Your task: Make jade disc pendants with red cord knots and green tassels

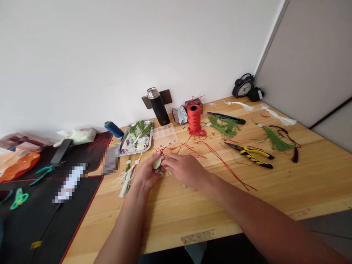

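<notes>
My left hand (149,170) is closed on a pale green pendant (157,163), with red cord (162,150) rising from it over the fingertips. Right beside it, my right hand (183,167) has thumb and fingers pinched together at the pendant's cord; its fingertips partly hide what they grip. Small shiny bits show under the left fingers, too small to name. Long red cord ends (228,167) trail over the wooden table to the right. Behind the hands stands a red spool of cord (194,119), near a clear compartment box (165,134) with purple beads by it.
A foil-like tray (136,146) of small parts, a black thermos (158,108) and a blue thread spool (113,129) stand behind. Right are yellow-black pliers (251,153), a utility knife (227,118), green tassels (277,139) and an alarm clock (243,87). Green scissors (19,199) lie left.
</notes>
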`<state>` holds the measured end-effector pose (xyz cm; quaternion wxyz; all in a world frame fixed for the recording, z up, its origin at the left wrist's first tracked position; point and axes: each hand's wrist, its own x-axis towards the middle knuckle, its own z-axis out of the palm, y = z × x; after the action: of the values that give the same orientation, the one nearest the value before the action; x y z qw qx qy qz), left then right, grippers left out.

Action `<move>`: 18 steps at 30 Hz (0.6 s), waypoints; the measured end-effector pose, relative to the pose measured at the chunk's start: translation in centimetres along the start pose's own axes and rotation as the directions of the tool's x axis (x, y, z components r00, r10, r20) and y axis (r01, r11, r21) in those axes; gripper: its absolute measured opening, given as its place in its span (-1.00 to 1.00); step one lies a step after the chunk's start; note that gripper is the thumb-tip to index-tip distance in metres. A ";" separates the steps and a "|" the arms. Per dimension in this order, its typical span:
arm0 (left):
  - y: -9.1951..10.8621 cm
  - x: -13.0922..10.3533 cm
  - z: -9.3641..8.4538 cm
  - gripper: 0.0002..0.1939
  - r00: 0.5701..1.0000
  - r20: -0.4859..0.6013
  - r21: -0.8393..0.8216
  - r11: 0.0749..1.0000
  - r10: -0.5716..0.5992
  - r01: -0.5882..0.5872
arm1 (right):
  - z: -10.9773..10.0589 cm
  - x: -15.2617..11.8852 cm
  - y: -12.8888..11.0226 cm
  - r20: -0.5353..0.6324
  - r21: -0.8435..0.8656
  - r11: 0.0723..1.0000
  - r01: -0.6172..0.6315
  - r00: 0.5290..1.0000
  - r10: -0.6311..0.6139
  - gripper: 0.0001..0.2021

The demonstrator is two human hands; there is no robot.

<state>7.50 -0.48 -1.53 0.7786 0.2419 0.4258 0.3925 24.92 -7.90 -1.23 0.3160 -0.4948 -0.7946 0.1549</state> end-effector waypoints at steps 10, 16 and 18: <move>0.0 -0.1 0.5 -0.88 0.998 -0.014 -0.068 0.996 -0.055 0.054 | 0.2 0.0 0.3 0.005 -0.056 0.998 0.031 1.000 -0.031 -0.86; 0.0 -0.3 0.8 -0.86 0.999 -0.017 -0.051 0.998 -0.040 0.039 | -0.5 0.1 -0.2 0.011 -0.086 0.996 0.028 1.000 -0.028 -0.86; 0.1 -0.3 1.0 -0.85 0.999 -0.019 -0.046 0.998 -0.038 0.038 | -0.7 0.1 -0.4 0.023 -0.090 0.995 0.031 0.999 -0.029 -0.84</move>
<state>8.21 -0.77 -0.81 0.7870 0.2120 0.4289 0.3896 25.07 -8.08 -0.43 0.2871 -0.4948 -0.8115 0.1192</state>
